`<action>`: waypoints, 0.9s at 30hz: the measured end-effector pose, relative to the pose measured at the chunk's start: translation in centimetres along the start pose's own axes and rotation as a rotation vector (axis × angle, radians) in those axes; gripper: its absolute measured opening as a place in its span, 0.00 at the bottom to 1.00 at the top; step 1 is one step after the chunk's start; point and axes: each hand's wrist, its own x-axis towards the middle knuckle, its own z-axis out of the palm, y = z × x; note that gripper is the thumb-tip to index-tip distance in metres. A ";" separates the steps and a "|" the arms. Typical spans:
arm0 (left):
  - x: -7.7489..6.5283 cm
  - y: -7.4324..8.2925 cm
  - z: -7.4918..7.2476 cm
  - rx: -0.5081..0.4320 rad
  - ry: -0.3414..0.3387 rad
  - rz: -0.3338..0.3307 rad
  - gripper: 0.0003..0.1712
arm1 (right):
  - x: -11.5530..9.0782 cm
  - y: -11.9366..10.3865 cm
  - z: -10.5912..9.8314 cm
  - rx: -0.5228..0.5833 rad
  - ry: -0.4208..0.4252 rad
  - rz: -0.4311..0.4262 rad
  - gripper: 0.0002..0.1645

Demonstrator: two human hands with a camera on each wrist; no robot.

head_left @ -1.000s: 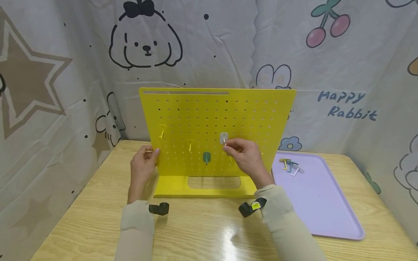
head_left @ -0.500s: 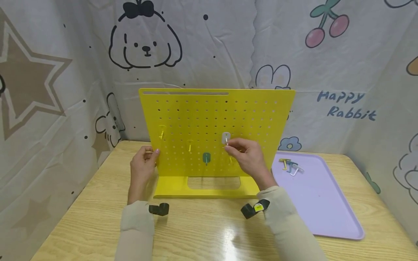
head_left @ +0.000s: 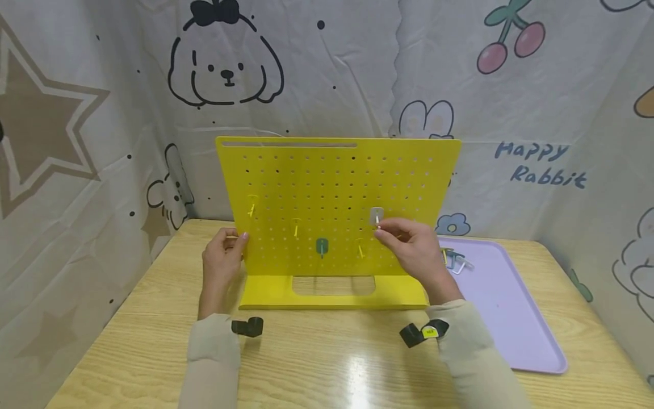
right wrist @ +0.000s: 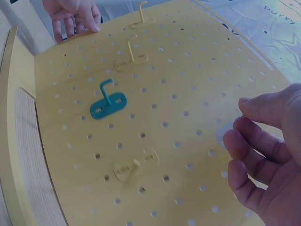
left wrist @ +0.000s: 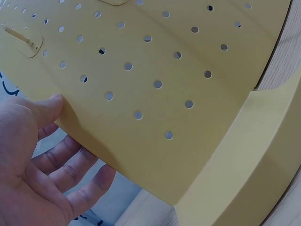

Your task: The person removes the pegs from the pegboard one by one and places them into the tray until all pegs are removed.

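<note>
A yellow pegboard stands upright on its base. My left hand grips its left edge; in the left wrist view the thumb lies on the front face and the fingers reach behind. My right hand pinches the peg of a white hook, whose plate is close against the board's right half. In the right wrist view the fingers hide most of that hook. A green hook is on the board's lower middle. Yellow hooks sit at the left, left of centre and lower right.
On the right, a lilac tray lies on the wooden table. Yellow, green and white hooks lie near its far left corner, partly behind my right hand. A printed curtain hangs behind the board.
My right hand has moved right along the board with the white hook, uncovering the yellow hook at lower right. The left hand keeps its place on the edge.
</note>
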 end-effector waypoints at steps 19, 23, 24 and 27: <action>-0.2 -0.1 -0.1 -0.004 -0.001 -0.006 0.22 | -3.1 4.1 -5.5 -0.221 0.116 0.011 0.11; -0.1 -0.2 -0.1 0.001 0.003 0.017 0.21 | -3.6 5.2 -6.6 -0.265 0.142 0.019 0.10; -0.1 -0.2 -0.1 0.003 0.005 0.024 0.21 | -3.6 5.5 -6.9 -0.280 0.145 0.021 0.10; 0.1 -0.1 -0.1 0.007 0.009 0.045 0.20 | -3.7 6.5 -7.6 -0.313 0.147 0.035 0.10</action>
